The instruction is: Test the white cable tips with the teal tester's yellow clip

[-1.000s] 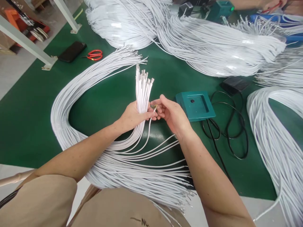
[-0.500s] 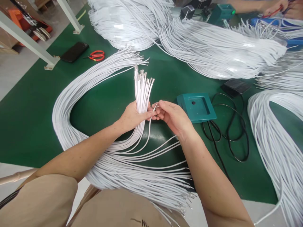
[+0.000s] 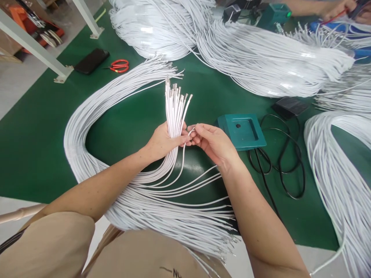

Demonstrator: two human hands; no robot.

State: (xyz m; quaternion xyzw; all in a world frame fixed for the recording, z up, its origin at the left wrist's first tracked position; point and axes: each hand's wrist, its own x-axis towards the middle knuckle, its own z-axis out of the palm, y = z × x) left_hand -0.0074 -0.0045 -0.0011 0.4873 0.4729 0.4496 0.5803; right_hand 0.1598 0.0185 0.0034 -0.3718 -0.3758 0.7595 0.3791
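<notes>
My left hand [image 3: 162,141] is closed around a bundle of white cables [image 3: 175,112], whose stripped, metallic ends point up and away from me. Between my left thumb and fingers, at the right of the bundle, one single white cable [image 3: 183,156] stands apart. My right hand [image 3: 213,141] pinches the tip of that single cable, its fingertips almost touching my left thumb. From the bundle the cables curve down into a large loose hank [image 3: 75,143] on the green table. More cable ends [image 3: 226,247] lie close to my body, partly under my right forearm.
A teal device with a recessed top [image 3: 243,131] and a black cord [image 3: 301,181] sit right of my hands. Red-handled scissors [image 3: 119,66] and a black phone-like case [image 3: 92,61] lie back left. Big cable bundles [image 3: 269,58] fill the back; another person's hand [image 3: 337,9] shows there.
My right fingertips have closed over the single cable's tip, which now bends toward the right. The bundle stays in my left hand, and the other person's hands have shifted slightly.
</notes>
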